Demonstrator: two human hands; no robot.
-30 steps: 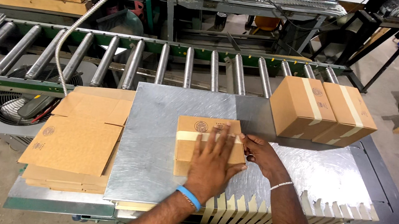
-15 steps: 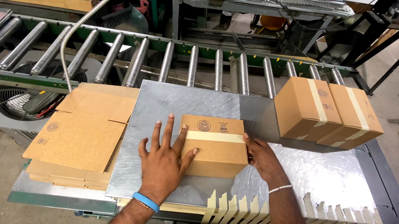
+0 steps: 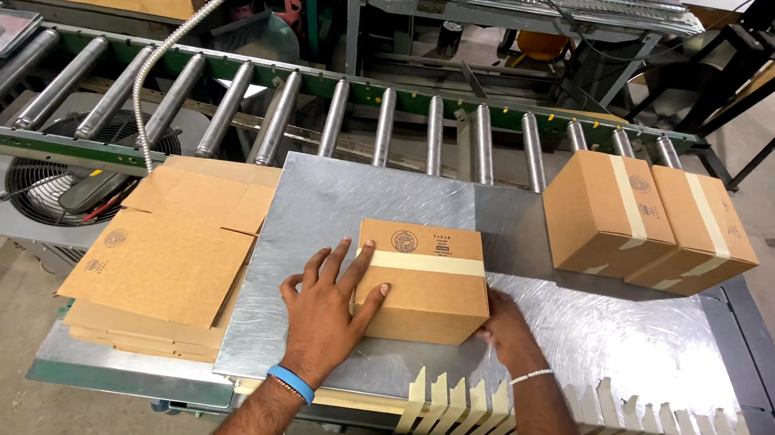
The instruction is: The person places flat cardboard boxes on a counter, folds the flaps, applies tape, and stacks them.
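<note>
Since half a second ago the taped cardboard box (image 3: 424,283) has barely shifted on the metal table (image 3: 329,199), while the left hand (image 3: 327,305) now lies flat, fingers spread, against its left side. Opposite, the right hand (image 3: 505,327) presses its right end, fingers hidden. Flattened cartons (image 3: 170,253) lie left of the left hand; two sealed boxes (image 3: 650,222) sit beyond the right.

Bright, sharp, wide-angle edge distortion

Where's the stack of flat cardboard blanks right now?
In the head view, the stack of flat cardboard blanks lies at the left end of the metal table, just left of the left hand and below the roller conveyor.
</note>
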